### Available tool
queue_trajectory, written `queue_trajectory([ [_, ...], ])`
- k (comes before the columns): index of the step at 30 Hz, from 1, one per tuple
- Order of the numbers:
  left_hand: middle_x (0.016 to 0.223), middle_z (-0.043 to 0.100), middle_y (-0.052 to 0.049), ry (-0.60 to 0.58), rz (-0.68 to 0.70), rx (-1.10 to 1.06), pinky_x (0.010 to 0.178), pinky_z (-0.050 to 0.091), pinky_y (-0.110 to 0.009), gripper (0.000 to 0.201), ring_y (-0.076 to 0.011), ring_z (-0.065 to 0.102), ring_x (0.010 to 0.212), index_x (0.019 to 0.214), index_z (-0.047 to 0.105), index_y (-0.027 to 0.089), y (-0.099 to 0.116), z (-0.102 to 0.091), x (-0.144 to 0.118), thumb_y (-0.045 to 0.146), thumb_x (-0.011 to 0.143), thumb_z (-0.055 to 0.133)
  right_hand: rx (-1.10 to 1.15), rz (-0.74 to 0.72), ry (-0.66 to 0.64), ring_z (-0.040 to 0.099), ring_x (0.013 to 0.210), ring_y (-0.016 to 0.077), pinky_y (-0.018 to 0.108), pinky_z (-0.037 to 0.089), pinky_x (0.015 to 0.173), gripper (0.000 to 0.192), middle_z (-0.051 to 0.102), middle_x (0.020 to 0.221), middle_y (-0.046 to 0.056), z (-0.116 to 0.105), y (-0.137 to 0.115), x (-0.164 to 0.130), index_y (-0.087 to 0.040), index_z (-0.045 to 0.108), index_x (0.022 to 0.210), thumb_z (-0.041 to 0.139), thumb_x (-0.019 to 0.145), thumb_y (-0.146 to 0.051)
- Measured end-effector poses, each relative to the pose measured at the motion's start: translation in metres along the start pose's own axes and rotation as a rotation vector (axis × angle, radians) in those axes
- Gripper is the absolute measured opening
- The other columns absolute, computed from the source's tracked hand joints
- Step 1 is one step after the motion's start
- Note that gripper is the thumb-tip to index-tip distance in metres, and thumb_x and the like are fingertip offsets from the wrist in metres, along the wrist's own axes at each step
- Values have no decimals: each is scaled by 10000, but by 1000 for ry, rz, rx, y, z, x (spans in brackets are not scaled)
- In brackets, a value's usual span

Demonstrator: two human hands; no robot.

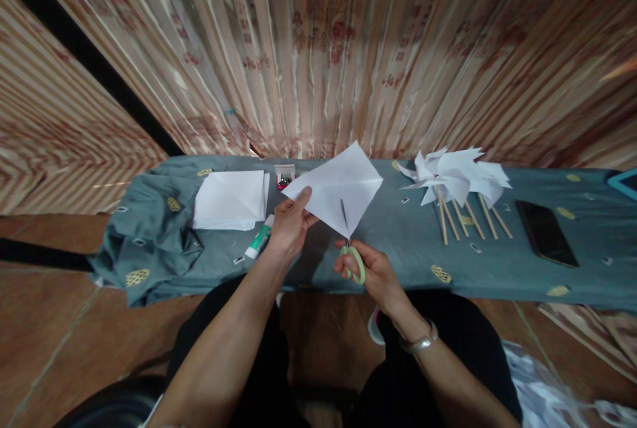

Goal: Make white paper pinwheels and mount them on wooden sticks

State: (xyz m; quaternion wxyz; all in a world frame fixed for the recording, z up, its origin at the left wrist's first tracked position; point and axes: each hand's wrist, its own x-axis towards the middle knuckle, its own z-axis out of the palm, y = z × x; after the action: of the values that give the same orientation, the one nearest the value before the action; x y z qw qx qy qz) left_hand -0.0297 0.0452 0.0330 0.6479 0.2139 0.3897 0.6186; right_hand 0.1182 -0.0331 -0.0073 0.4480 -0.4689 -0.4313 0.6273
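Paper square, white and creased along its diagonals, held above the near table edge: left hand pinches its left corner, right hand closed on green-handled scissors, blades entering the bottom corner. Judgement: keep sheet taut, follow crease, stop short of centre.

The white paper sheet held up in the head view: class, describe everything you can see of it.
The white paper sheet is a plain, thin square held corner-up like a diamond above the grey-blue cloth. Faint fold creases cross it. The left hand pinches its left corner, thumb on top. The scissors, with pale green handles in the right hand, have their blades cutting upward from its bottom corner along a crease. It does not rest on the table.
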Motion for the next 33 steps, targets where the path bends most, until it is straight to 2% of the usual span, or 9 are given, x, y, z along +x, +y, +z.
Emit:
queue_trajectory([
  [8,744,739,-65,-8,-19,46,794,586,-325,259,-204,720,788,783,676,112,-5,-1,-2,298,661,810,-33,-47,-15,534,546,109,230,401,500,486,654,652,17,-3,-3,1,-175,676,929,712,701,-602],
  [17,747,742,-72,5,-19,35,832,580,-356,260,-221,722,824,782,673,115,-5,-1,-1,292,657,817,-25,-27,18,508,501,103,232,388,469,528,639,591,10,2,-4,1,-170,692,892,715,658,-642],
  [28,770,745,-89,-3,-27,46,835,584,-379,257,-241,722,845,774,672,111,-6,0,-2,288,657,817,-35,-43,25,511,505,101,231,385,470,494,664,621,25,1,-6,0,-170,687,827,707,672,-639],
  [33,778,747,-84,-2,-22,46,846,582,-384,247,-234,721,851,798,674,117,-7,0,-2,281,670,807,-40,-42,18,506,514,106,232,380,470,484,650,619,22,1,-5,0,-170,691,869,690,702,-625],
])
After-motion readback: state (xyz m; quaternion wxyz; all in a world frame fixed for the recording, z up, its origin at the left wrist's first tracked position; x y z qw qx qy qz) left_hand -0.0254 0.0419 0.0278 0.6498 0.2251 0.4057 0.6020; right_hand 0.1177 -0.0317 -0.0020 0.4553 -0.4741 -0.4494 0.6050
